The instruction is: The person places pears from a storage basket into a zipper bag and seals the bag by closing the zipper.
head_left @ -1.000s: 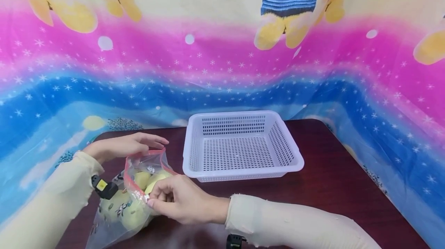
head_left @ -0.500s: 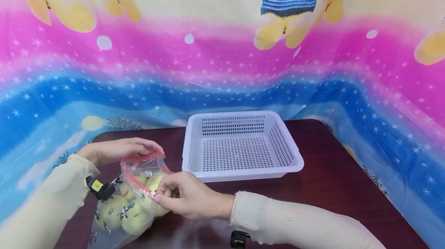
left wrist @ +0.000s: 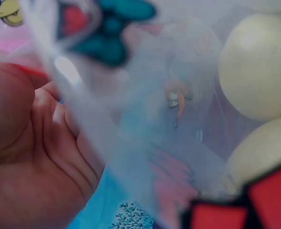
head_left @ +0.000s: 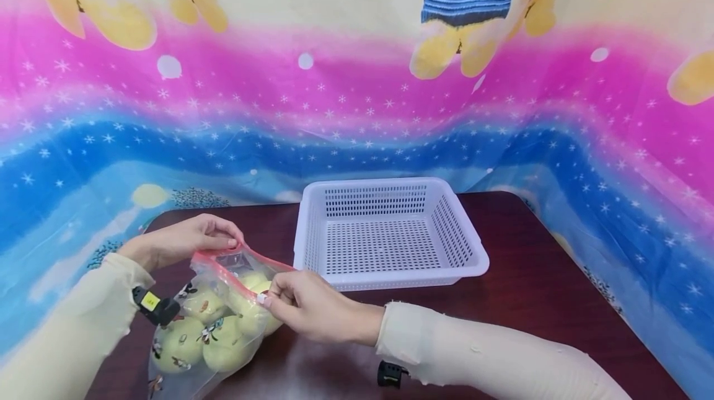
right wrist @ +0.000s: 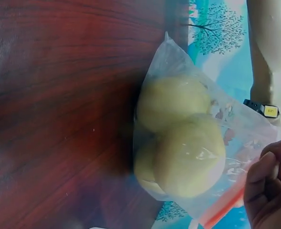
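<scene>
A clear zip bag (head_left: pixel 203 360) with a red zip strip and small printed figures holds several pale yellow-green round fruits (head_left: pixel 225 344). My left hand (head_left: pixel 186 239) pinches the far end of the bag's mouth between thumb and fingers. At the near end, beside a white zip slider, my right hand (head_left: pixel 312 307) pinches the red strip. The mouth is drawn into a narrow gap between both hands. Through the plastic, the left wrist view shows fruits to the right of the left palm (left wrist: pixel 40 157). In the right wrist view the fruits (right wrist: pixel 190 157) bulge low in the bag.
A white perforated plastic basket (head_left: pixel 385 276) stands behind and right of the bag, with nothing in it. Both are on a dark red-brown table (head_left: pixel 519 307). A patterned cloth (head_left: pixel 357 102) hangs around the table's back and sides.
My left hand has gone from outstretched fingers at the mouth to pinching its rim. The right hand has moved right and slightly up, pulling its side along; the mouth has narrowed.
</scene>
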A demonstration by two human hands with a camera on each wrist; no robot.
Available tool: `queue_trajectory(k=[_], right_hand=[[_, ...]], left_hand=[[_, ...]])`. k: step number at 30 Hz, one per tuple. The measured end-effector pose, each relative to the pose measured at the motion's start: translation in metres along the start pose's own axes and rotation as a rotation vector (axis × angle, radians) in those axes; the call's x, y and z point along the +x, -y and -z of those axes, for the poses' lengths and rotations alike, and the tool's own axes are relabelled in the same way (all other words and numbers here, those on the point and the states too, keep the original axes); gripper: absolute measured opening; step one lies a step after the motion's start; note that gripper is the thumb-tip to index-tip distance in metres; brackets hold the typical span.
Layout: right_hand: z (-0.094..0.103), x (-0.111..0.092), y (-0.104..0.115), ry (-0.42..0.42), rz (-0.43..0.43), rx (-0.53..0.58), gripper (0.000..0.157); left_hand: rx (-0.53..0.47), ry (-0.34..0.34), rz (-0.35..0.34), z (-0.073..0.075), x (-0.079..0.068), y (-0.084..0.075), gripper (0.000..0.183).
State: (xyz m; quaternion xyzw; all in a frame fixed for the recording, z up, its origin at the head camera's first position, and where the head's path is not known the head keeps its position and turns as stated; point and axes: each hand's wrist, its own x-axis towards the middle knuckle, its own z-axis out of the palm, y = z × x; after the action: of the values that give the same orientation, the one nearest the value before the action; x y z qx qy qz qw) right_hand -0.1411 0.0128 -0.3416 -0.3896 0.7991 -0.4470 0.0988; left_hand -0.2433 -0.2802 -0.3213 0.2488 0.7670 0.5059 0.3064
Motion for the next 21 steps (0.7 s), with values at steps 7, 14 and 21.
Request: queue_trajectory(k=[7, 14, 21], right_hand=[[0.0006, -0.0014, 0.0002, 0.018, 0.025, -0.261, 0.022], [0.0014, -0.0024, -0.0012, 0.008, 0.068, -0.379, 0.023], [0.0018, -0.0024, -0.0033, 0.025, 0.063, -0.345, 0.028]], left_hand=[[0.049, -0.05, 0.0, -0.0021, 0.002, 0.0004, 0.015], [0.088, -0.08, -0.015, -0.0024, 0.0022, 0.0014, 0.016], [0.092, -0.051, -0.04, -0.0031, 0.003, 0.0044, 0.016]])
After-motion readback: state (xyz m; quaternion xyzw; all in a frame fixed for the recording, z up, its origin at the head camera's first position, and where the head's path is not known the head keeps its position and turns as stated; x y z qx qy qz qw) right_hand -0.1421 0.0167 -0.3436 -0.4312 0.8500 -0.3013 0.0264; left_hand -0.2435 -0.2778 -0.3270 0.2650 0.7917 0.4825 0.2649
